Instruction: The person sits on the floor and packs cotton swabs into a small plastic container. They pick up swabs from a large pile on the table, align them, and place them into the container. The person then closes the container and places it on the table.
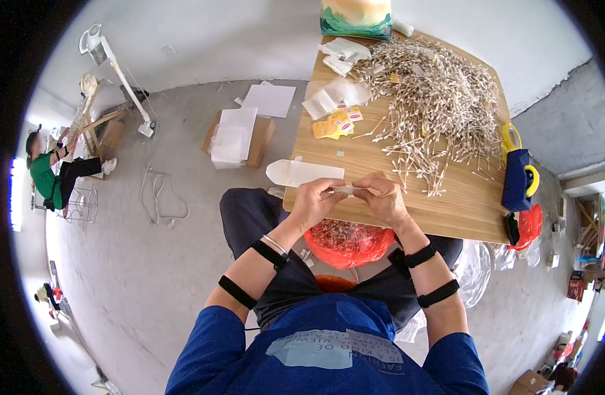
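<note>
Over the near edge of the wooden table (394,209), my left hand (313,201) and my right hand (385,199) meet fingertip to fingertip. Both are closed on a small whitish, see-through packet (344,189), pinched at its two ends. What is inside it is too small to make out. Just beyond my left hand lies a flat white sleeve (301,173) with a tapered left end that juts past the table's left edge. A large heap of cotton swabs (440,99) covers the table's far right, with loose ones straggling toward my right hand.
Yellow cards (338,123) and clear plastic bags (335,97) lie left of the heap. A blue tape dispenser (517,181) stands at the right edge. Under the table hangs a red bag (348,245). A cardboard box (259,141) sits leftward; a person in green (46,174) sits far left.
</note>
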### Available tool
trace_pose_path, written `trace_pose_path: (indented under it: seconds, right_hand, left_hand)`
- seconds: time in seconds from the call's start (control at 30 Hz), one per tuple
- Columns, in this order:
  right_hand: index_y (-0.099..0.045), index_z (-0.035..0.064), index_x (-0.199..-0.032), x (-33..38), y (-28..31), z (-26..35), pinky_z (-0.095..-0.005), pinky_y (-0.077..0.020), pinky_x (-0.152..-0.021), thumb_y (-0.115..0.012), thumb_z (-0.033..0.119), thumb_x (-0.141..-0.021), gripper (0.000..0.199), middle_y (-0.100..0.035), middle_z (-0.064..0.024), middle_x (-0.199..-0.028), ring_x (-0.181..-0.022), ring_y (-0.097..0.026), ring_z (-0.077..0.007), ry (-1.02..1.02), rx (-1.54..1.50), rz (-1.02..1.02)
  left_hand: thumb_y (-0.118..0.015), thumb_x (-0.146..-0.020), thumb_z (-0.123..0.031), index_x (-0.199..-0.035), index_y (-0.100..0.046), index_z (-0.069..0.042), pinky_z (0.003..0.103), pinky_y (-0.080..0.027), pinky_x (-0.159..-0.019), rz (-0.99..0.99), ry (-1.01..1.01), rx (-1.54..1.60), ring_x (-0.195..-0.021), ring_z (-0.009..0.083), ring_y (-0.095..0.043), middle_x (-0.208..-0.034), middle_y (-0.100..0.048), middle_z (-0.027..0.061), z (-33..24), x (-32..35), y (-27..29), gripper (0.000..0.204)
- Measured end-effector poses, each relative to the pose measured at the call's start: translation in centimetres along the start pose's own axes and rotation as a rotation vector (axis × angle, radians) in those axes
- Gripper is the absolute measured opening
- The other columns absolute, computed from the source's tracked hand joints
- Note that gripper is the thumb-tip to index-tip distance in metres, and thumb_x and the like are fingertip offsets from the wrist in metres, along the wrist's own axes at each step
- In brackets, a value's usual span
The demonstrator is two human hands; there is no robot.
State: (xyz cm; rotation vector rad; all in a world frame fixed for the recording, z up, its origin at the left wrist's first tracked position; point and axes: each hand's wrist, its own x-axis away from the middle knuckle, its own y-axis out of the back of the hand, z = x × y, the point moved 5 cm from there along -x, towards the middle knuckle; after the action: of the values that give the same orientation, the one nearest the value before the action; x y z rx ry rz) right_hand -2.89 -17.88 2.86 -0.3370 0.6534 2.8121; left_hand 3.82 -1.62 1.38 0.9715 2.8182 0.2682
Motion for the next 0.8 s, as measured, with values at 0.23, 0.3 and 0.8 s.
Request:
trace_pose_path:
  seconds: [0.23, 0.3, 0.8]
  right_hand:
    - [-0.073, 0.0078, -0.087, 0.0, -0.1, 0.0, -0.0349, -0.0488, -0.08, -0.078, 0.007, -0.073, 0.016, -0.07, -0.0085, -0.083, -0.084, -0.062, -0.0257, -0.075, -0.037, -0.005]
    - [-0.073, 0.0067, -0.087, 0.0, -0.2, -0.3, -0.0349, -0.048, -0.079, -0.077, 0.008, -0.075, 0.013, -0.069, -0.0085, -0.083, -0.084, -0.061, -0.0253, -0.084, -0.054, -0.004]
    - [-0.066, 0.0012, -0.088, 0.4, -1.3, -2.7, -0.0263, -0.0444, -0.073, -0.068, 0.01, -0.085, 0.01, -0.062, -0.0025, -0.077, -0.079, -0.055, -0.0119, -0.342, -0.364, 0.11]
  left_hand:
    - [-0.066, -0.09, -0.008, -0.111, -0.064, 0.002, 0.026, -0.052, -0.086, 0.058, 0.208, 0.3, -0.099, 0.0101, -0.062, -0.108, -0.068, 0.008, 2.2, 0.5, -0.3, 0.024]
    - [-0.065, -0.091, -0.01, -0.11, -0.064, 0.002, 0.023, -0.05, -0.081, 0.035, 0.217, 0.363, -0.094, 0.0083, -0.061, -0.103, -0.068, 0.006, 1.8, 0.5, -0.5, 0.022]
    - [-0.061, -0.093, -0.007, -0.097, -0.064, 0.001, 0.02, -0.044, -0.07, -0.023, 0.215, 0.419, -0.077, 0.0036, -0.054, -0.086, -0.065, -0.0005, 2.7, 0.4, -1.0, 0.01]
